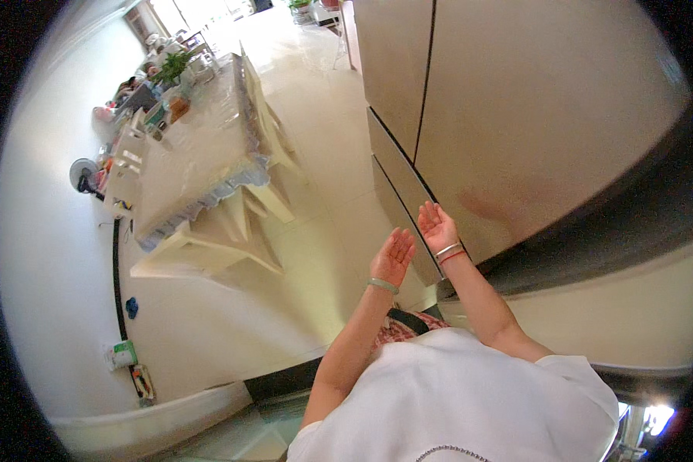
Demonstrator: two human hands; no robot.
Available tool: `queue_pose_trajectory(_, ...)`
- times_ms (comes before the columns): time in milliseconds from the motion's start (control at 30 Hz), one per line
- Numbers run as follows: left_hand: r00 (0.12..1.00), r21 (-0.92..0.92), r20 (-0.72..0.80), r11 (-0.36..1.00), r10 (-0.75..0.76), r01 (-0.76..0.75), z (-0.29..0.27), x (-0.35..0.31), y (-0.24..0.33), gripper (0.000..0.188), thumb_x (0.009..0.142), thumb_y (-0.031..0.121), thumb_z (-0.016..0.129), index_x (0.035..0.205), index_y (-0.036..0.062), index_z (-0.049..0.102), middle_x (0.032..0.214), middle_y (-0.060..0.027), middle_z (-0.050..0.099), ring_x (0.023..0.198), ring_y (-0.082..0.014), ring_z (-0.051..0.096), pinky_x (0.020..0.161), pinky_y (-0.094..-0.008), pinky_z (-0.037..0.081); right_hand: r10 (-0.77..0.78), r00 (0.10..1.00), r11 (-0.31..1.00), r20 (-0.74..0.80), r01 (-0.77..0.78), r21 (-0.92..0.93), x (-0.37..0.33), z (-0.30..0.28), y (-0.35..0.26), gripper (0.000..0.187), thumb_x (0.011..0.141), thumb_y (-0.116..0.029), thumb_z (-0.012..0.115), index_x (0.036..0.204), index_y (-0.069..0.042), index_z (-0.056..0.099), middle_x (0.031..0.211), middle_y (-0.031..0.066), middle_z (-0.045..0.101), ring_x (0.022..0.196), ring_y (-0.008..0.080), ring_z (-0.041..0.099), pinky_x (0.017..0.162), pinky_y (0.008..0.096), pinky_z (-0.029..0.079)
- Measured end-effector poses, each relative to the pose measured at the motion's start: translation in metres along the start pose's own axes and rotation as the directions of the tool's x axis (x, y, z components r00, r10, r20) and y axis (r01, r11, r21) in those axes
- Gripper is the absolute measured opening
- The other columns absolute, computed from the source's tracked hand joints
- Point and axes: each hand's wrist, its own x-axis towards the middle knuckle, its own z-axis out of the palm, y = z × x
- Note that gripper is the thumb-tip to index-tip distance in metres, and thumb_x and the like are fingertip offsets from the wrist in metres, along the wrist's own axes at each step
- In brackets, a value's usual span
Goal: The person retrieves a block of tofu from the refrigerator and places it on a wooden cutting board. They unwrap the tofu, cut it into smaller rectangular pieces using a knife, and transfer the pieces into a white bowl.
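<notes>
Both of my hands are raised in front of me with the palms turned up. My left hand is open and holds nothing; a pale green bangle circles its wrist. Just to its right and a little farther out, my right hand is open too, its palm bare. A silver bangle and a red cord ring that wrist. Nearest to the right hand is the large beige refrigerator, whose doors and drawers are divided by dark seams. The two hands are apart from each other.
A long dining table with a clear cover and ruffled edge stands at the left, with benches beside it. On it are a potted plant and several small items. A fan is by the white wall. Pale tiled floor runs between table and refrigerator.
</notes>
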Motion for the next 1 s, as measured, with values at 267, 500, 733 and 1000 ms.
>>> queue_pose_trajectory(267, 0.968, 0.233, -0.151, 0.944, -0.201, 0.233, 0.065, 0.199, 0.087, 0.05, 0.103, 0.026, 0.047, 0.146, 0.0035, 0.038, 0.149, -0.0142, 0.044, 0.134, -0.0331, 0.045, 0.108, -0.0435, 0.044, -0.1, 0.98, 0.962, -0.175, 0.14, 0.233, 0.107, 0.027, 0.004, 0.026, 0.098, -0.011, 0.047, 0.114, 0.006, 0.059, 0.111, 0.0194, 0.066, 0.103, 0.0313, 0.065, 0.089, 0.0427, 0.056)
queue_pose_trajectory(500, 0.914, 0.379, -0.193, 0.832, -0.358, 0.406, 0.081, 0.344, 0.13, 0.062, 0.103, 0.04, 0.04, 0.149, 0.0003, 0.031, 0.158, -0.0133, 0.03, 0.144, -0.0307, 0.031, 0.115, -0.0444, 0.031, -0.32, 0.945, 0.865, 0.06, 0.266, 0.425, 0.152, 0.05, 0.036, 0.018, 0.092, -0.007, 0.054, 0.103, 0.005, 0.063, 0.105, 0.0196, 0.067, 0.095, 0.0314, 0.065, 0.087, 0.0434, 0.056)
queue_pose_trajectory(733, 0.8, 0.409, -0.164, 0.698, -0.578, 0.588, 0.112, 0.382, 0.121, 0.083, 0.098, 0.067, 0.018, 0.155, 0.0064, 0.022, 0.161, -0.0119, 0.022, 0.149, -0.0292, 0.021, 0.12, -0.0435, 0.02, -0.46, 0.791, 0.678, -0.404, 0.606, 0.415, 0.153, 0.087, 0.049, 0.018, 0.085, 0.003, 0.053, 0.101, -0.005, 0.053, 0.111, 0.0133, 0.056, 0.114, 0.0308, 0.054, 0.098, 0.0518, 0.046)
queue_pose_trajectory(1000, 0.705, 0.175, -0.086, 0.686, -0.704, 0.706, 0.081, 0.425, 0.105, 0.101, 0.086, 0.084, 0.022, 0.155, 0.0103, 0.026, 0.16, -0.0101, 0.029, 0.147, -0.0311, 0.025, 0.118, -0.0462, 0.023, -0.502, 0.796, 0.692, -0.339, 0.605, 0.394, 0.138, 0.078, 0.09, 0.017, 0.088, -0.007, 0.054, 0.102, -0.015, 0.059, 0.105, 0.0052, 0.06, 0.111, 0.03, 0.055, 0.102, 0.0561, 0.039)
